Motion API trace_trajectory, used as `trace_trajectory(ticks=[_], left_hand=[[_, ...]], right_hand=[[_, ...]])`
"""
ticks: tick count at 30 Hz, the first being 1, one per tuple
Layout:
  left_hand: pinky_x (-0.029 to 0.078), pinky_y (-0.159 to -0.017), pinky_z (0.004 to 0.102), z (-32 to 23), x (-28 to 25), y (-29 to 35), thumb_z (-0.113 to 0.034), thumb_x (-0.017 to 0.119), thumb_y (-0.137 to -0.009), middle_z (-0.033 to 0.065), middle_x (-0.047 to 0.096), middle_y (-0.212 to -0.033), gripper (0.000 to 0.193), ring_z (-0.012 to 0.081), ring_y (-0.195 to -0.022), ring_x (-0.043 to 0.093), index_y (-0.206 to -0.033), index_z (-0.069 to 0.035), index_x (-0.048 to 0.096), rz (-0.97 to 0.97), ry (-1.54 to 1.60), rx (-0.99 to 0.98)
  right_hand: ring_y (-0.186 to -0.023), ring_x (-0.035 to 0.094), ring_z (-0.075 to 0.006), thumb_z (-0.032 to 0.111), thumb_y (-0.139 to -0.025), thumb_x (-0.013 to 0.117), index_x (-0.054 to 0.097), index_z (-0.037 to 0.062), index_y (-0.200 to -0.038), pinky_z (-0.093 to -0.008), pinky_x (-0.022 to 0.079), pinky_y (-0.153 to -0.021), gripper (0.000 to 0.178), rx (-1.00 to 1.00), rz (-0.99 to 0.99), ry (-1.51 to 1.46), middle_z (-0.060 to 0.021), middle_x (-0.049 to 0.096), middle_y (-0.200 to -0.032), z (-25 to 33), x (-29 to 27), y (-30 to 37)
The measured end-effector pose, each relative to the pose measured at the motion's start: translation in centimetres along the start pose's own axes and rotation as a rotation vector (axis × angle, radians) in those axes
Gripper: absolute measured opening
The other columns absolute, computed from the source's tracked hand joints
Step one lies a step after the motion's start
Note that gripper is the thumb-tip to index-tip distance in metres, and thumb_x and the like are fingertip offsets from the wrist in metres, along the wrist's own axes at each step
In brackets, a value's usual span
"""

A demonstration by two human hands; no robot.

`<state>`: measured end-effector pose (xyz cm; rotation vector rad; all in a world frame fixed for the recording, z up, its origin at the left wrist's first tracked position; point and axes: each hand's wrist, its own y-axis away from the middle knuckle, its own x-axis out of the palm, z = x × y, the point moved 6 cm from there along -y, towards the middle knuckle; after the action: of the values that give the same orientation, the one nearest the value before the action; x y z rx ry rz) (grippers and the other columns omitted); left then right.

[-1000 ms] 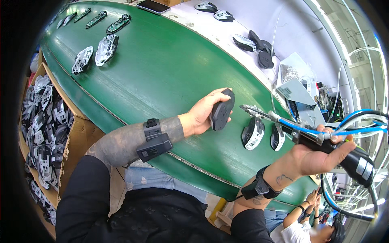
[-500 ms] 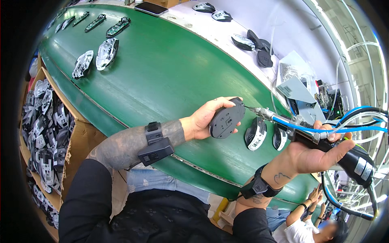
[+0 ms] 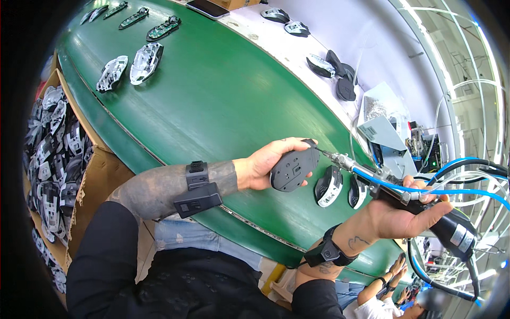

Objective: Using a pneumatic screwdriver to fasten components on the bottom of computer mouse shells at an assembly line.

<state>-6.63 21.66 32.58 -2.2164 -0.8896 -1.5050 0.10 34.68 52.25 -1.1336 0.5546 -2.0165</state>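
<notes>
My left hand (image 3: 265, 165) grips a black computer mouse (image 3: 291, 173) by its edge, with the underside facing up. Thumb and fingers wrap its far and near sides. My right hand (image 3: 396, 217) is closed around a powered screwdriver (image 3: 451, 231) with a black body, a metal nose and a blue hose. Its thin tip meets the far right end of the mouse's underside; whether a screw sits there is too small to tell. Just right of the mouse, a black-and-white mouse shell (image 3: 329, 187) and a similar shell (image 3: 357, 191) lie on the green work surface (image 3: 223, 95).
At my left stands a cardboard box (image 3: 101, 178) full of mouse shells. White shells (image 3: 145, 64) and shells with circuit boards (image 3: 163, 28) lie far left. A phone (image 3: 207, 8) and several mice (image 3: 345, 89) rest on the back ledge. Another person's hands (image 3: 396, 268) show lower right.
The whole view has shifted slightly. Both hands keep their grips, and the screwdriver tip stays at the same end of the mouse.
</notes>
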Motion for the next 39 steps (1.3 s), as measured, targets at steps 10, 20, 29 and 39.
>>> trace_trajectory(ticks=[10, 20, 29, 39], left_hand=[[0.054, -0.071, 0.0356, -5.3, -3.5, -0.5, -0.029, 0.055, -0.088, 0.0059, 0.056, -0.099, 0.036, 0.0182, -0.084, 0.060, -0.118, -0.011, 0.049, -0.290, -0.026, 0.352], [0.054, -0.074, 0.0354, -5.5, -2.6, -0.2, -0.029, 0.053, -0.089, 0.0066, 0.055, -0.103, 0.032, 0.0193, -0.087, 0.060, -0.115, -0.012, 0.049, -0.103, 0.072, 0.377], [0.054, -0.073, 0.0355, -5.1, -1.7, -0.3, -0.028, 0.051, -0.089, 0.0069, 0.055, -0.102, 0.035, 0.0193, -0.086, 0.058, -0.119, -0.011, 0.047, -0.083, 0.087, 0.381], [0.053, -0.073, 0.0338, -5.5, -4.5, 0.0, -0.031, 0.054, -0.088, 0.0052, 0.055, -0.100, 0.045, 0.0167, -0.086, 0.059, -0.127, -0.012, 0.042, -0.383, -0.036, 0.417]], right_hand=[[-0.054, 0.044, -0.0108, 0.038, -0.094, 0.049, 0.050, 0.0042, -0.097, -0.0250, 0.038, -0.052, 0.034, 0.058, 0.094, -0.039, 0.0001, 0.043, -0.063, 1.1, 0.0, 0.5], [-0.054, 0.041, -0.0102, 0.036, -0.094, 0.048, 0.050, 0.0027, -0.108, -0.0232, 0.034, -0.048, 0.036, 0.092, 0.174, -0.019, -0.0006, 0.039, -0.064, 0.0, 2.1, 3.2], [-0.055, 0.043, -0.0107, 0.037, -0.095, 0.046, 0.049, 0.0032, -0.108, -0.0229, 0.034, -0.048, 0.036, 0.097, 0.193, -0.021, -0.0005, 0.041, -0.065, -0.2, 2.3, 2.8], [-0.056, 0.041, -0.0092, 0.038, -0.095, 0.046, 0.047, 0.0024, -0.108, -0.0235, 0.034, -0.051, 0.038, 0.051, 0.259, -0.056, 0.0002, 0.040, -0.067, 1.5, 1.4, 1.5]])
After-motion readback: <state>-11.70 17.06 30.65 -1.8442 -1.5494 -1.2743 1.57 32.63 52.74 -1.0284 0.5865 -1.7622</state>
